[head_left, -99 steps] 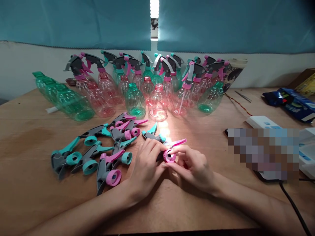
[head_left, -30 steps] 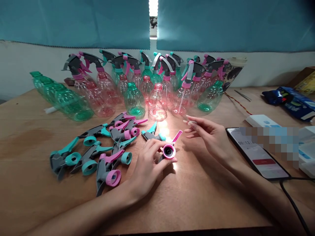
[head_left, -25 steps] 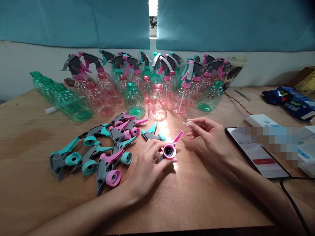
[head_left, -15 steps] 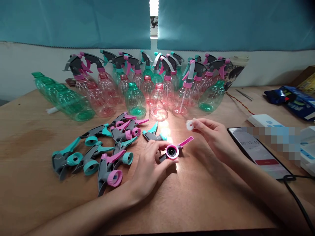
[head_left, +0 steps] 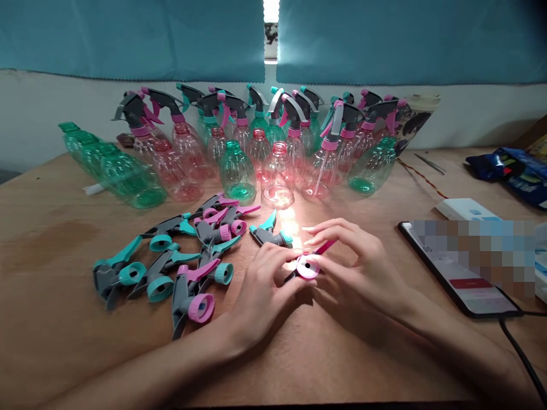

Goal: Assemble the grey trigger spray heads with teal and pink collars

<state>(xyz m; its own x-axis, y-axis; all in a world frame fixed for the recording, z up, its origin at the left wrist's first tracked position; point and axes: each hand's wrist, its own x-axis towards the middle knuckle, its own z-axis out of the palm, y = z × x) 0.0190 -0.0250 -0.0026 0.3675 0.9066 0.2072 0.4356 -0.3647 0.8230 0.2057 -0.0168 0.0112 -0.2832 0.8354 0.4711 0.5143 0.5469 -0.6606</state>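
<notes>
My left hand [head_left: 271,273] grips a grey-and-pink trigger spray head [head_left: 318,274] by its collar, which faces up toward me. A white washer [head_left: 305,270] with a dark centre hole lies in the collar's opening. The thumb of my right hand [head_left: 359,262] touches the washer, while its other fingers curve over the collar and the pink trigger. Just beyond my left hand lies a teal-and-grey spray head [head_left: 269,232]. More loose spray heads [head_left: 162,279], teal and pink, are heaped to the left.
Green bottles [head_left: 237,176] and pink bottles [head_left: 277,179] stand in rows at the back, many with spray heads on. To the right are a phone [head_left: 461,279] with a black cable [head_left: 519,353], a white box-like item [head_left: 470,209], tweezers [head_left: 429,163] and a blue packet [head_left: 508,171].
My right hand has moved left and down, bringing the white washer from the air onto the pink collar. The left hand still holds the spray head. The view has shifted slightly.
</notes>
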